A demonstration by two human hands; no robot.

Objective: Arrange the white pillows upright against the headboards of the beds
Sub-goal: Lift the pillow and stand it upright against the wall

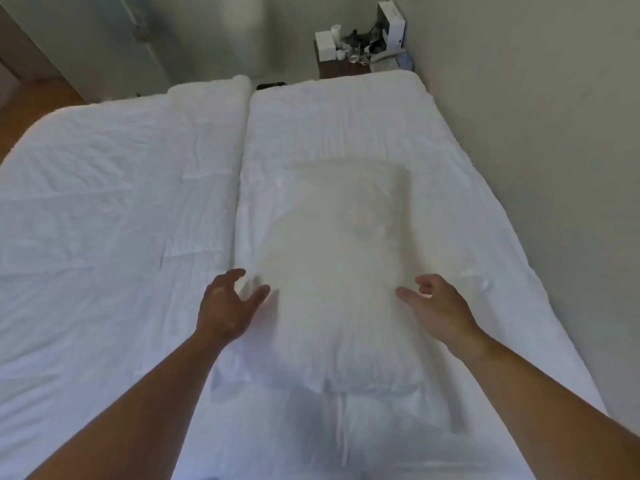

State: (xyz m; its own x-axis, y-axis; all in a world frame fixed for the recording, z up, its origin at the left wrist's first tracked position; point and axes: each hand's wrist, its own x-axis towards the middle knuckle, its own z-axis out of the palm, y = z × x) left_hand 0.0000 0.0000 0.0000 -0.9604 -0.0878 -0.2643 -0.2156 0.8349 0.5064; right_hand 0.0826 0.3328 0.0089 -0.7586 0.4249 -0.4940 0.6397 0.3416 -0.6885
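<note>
Pillow (337,271) lies flat — hands, left (227,306) and right (438,308), spread-fingered beside it.

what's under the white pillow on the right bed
The white pillow lies flat on the right bed's white duvet, which shows all around it. Anything directly beneath is covered.

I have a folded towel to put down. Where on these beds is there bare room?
The left bed's white duvet is bare throughout. The right bed is bare only beyond the white rectangular pillow. The small dark bedside table is crowded.
</note>
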